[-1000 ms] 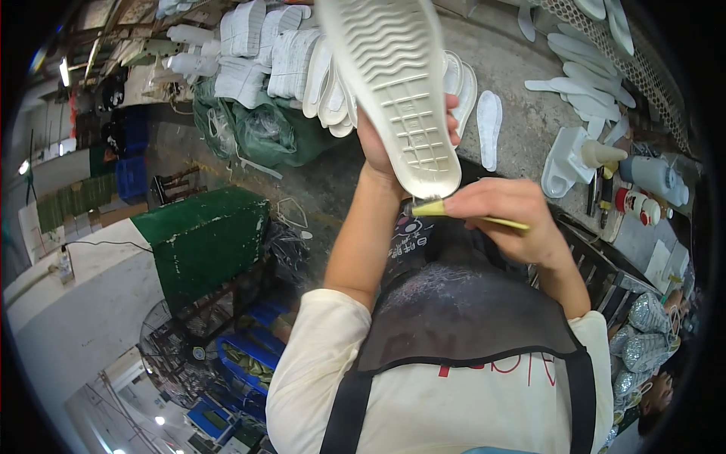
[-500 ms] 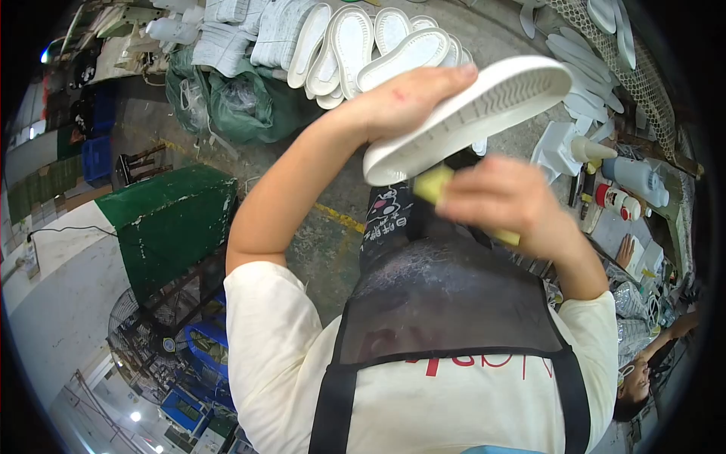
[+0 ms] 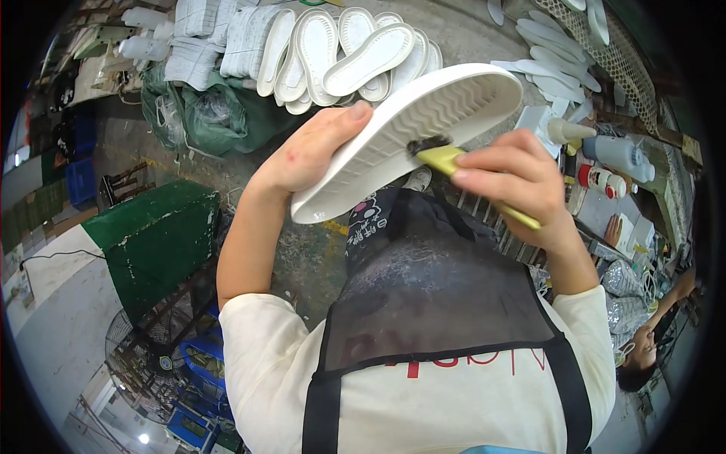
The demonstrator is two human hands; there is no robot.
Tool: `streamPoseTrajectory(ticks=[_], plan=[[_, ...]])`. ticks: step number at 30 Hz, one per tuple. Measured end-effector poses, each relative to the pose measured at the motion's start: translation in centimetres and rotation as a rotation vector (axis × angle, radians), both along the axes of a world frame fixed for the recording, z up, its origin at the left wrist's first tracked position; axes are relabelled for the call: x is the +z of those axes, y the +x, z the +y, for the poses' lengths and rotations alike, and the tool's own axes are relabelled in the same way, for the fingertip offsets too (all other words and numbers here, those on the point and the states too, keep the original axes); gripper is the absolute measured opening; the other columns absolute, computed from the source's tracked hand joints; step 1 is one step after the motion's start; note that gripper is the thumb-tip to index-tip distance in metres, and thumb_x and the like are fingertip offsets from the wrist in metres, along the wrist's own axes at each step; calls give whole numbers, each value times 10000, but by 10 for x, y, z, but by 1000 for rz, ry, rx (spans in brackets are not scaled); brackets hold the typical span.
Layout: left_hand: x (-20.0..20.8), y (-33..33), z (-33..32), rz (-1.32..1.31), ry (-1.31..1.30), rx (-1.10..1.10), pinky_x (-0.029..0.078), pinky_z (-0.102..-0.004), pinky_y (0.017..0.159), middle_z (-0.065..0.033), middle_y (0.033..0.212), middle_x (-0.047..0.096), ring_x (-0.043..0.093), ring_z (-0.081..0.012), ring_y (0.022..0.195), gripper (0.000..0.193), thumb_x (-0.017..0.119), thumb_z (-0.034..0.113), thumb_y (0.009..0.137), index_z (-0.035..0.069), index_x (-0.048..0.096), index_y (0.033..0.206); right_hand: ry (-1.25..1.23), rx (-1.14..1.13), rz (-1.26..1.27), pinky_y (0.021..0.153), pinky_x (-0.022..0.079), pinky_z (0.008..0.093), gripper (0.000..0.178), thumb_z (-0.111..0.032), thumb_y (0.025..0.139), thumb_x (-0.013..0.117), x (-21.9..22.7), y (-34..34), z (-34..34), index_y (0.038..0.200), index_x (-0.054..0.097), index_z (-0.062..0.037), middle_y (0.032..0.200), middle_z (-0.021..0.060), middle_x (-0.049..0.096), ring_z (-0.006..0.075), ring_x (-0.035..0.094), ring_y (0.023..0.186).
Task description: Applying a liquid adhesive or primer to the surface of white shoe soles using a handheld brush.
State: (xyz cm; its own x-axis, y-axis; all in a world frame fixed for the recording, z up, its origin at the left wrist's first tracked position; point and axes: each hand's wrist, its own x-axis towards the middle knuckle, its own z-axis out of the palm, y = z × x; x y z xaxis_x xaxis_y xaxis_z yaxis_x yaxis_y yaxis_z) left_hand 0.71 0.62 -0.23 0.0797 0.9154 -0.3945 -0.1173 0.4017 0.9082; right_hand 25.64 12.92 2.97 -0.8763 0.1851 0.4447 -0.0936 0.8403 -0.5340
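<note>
My left hand [image 3: 321, 147] is closed around the side of a white shoe sole [image 3: 412, 136], its thumb along the rim. The sole is tilted so its hollow side, with zigzag ribs, faces me. In my right hand [image 3: 522, 185] is a brush [image 3: 442, 160] with a flat yellow handle, gripped between thumb and fingers. Its dark bristles lie at the hollow of the sole, over the lower inner wall.
Several white soles [image 3: 318, 57] lie at the back beside stacked pale uppers [image 3: 249, 41] and green bags [image 3: 208, 113]. Bottles [image 3: 616, 155] stand on the right bench. A green-covered box [image 3: 155, 242] and a fan [image 3: 144, 363] are left. Another person [image 3: 643, 348] sits at right.
The sole and my left hand have moved left and down, and the hollow side has turned more toward me. The brush has come up from below the sole to its inside.
</note>
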Motion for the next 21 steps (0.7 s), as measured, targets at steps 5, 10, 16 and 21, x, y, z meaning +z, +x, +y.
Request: streamPoseTrajectory(ticks=[5, 10, 16, 21], plan=[[8, -6, -3, -87, -58, -34, 493, -282, 710, -106, 937, 659, 608, -150, 794, 533, 352, 407, 988, -52, 576, 1139, 34, 51, -33, 635, 450, 322, 218, -144, 754, 650, 7, 11, 17, 964, 697, -107, 947, 65, 679, 223, 554, 723], [9, -3, -12, 10, -1, -88, 459, -268, 766, -67, 955, 648, 575, -118, 836, 508, 375, 399, 985, -45, 580, 1123, -225, 143, 67, 728, 479, 344, 210, -88, 773, 647, 21, 45, 30, 975, 699, -104, 842, 49, 669, 242, 590, 843], [-8, 8, -4, -320, -15, -70, 452, -358, 927, -227, 1256, 504, 534, -257, 1114, 844, 482, 665, 825, -18, 442, 1318, -716, -13, 149, 893, 476, 338, 252, 29, 802, 596, -37, 24, 49, 1029, 678, -41, 992, 83, 673, 209, 610, 991], [-76, 49, 4, -1259, 232, 715, 362, -600, 996, -275, 1470, 211, 272, -527, 1294, 1033, 484, 748, 758, 81, 153, 1475, -1236, -372, 251, 898, 455, 276, 256, -30, 843, 614, -83, 21, -40, 1096, 651, -32, 1049, 76, 656, 134, 584, 1010]])
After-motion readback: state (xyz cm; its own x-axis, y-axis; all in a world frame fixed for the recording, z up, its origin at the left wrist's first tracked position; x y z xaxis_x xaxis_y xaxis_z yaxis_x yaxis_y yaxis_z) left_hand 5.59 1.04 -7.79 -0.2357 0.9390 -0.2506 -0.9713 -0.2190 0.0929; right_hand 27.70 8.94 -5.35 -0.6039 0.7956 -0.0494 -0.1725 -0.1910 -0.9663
